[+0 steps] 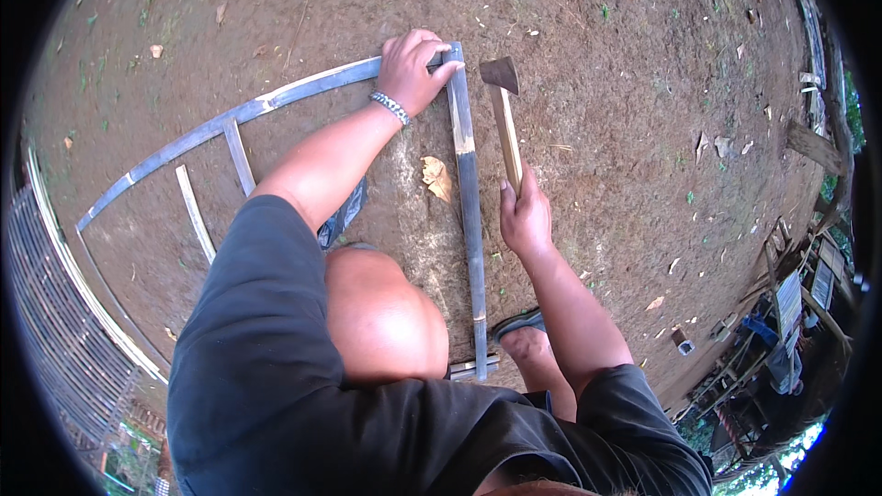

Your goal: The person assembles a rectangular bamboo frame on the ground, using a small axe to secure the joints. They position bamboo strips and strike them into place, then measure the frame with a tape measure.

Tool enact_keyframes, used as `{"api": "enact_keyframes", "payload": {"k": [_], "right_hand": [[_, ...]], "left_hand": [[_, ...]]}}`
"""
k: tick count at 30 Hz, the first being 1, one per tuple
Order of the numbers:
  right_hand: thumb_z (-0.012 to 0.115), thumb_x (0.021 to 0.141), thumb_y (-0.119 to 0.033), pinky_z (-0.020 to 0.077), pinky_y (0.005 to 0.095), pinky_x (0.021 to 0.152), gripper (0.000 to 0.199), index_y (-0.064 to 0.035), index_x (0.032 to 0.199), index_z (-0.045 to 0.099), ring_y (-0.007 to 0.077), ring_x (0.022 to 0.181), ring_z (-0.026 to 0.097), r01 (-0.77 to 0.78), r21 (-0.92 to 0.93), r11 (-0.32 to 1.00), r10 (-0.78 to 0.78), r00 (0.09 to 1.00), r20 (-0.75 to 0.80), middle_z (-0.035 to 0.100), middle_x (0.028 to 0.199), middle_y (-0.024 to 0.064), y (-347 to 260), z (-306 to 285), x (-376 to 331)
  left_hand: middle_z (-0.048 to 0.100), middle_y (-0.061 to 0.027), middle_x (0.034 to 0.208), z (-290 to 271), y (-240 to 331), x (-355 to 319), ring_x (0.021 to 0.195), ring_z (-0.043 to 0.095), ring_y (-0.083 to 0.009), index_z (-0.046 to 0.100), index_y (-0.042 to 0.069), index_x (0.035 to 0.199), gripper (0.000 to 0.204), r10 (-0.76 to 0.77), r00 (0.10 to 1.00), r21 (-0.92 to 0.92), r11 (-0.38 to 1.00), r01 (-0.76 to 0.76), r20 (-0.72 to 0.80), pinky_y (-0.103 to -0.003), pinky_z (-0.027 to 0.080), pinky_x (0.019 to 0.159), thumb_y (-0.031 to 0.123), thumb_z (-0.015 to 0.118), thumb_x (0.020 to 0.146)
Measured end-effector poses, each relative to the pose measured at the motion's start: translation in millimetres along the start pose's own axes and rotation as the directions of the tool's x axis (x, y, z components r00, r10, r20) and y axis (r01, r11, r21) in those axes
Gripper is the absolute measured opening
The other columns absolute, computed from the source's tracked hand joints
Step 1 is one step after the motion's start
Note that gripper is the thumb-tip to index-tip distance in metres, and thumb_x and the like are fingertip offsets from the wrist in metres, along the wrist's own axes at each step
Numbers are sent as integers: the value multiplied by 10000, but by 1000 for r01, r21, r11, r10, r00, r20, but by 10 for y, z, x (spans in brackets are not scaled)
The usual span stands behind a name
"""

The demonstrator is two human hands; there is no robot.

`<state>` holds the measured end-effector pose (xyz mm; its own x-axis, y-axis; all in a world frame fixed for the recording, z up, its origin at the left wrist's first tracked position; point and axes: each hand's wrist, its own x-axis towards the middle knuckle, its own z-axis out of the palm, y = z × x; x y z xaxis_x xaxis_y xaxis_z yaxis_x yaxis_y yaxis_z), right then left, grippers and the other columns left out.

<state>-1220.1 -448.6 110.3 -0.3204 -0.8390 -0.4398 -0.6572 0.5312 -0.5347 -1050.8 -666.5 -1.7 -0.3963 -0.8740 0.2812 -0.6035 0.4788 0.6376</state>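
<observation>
My left hand [415,72], with a braided bracelet at the wrist, is closed around the end of a long greyish bamboo strip [312,87]. Its thumb and forefinger reach onto the top of a second bamboo strip [468,193], where the two meet at a corner; whether a nail is between the fingertips cannot be made out. In my right hand [528,217] is the wooden handle of a hatchet [507,124]. The hatchet's dark metal head is up, just right of the corner and apart from the bamboo.
Shorter slats [239,156] join or lie near the long strip at left. A dry leaf [437,178] lies on the dirt between my knee and the upright strip. A slatted bamboo panel [69,312] stands far left; wooden structures and clutter [790,312] line the right side.
</observation>
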Motion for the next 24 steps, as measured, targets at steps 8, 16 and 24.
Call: {"api": "enact_keyframes", "payload": {"k": [8,16,24], "right_hand": [[575,1006,-166,528,547,896,476,-57,1453,457,492,1068,652,-90,-2,996,90,996,-16,665,1165,311,63,-15,-48],[565,1011,-165,536,540,878,475,-45,1456,448,499,1047,660,106,2,994,-105,993,-46,667,1161,309,-51,71,296],[563,1016,-166,543,537,866,462,-71,1454,451,495,1047,666,121,-2,993,-121,993,-7,676,1151,296,-123,199,461]], "left_hand": [[300,-102,1652,-80,442,-509,1574,155,-263,419,152,1542,849,342,653,42,867,-497,675,-575,-32,1273,707,532,910],[303,-108,1644,-70,421,-541,1569,151,-296,440,123,1531,874,352,618,59,837,-543,703,-570,-7,1273,722,529,901],[339,-115,1621,-63,437,-507,1571,149,-282,451,115,1528,880,290,575,86,839,-538,765,-562,-13,1273,725,512,898]]}}
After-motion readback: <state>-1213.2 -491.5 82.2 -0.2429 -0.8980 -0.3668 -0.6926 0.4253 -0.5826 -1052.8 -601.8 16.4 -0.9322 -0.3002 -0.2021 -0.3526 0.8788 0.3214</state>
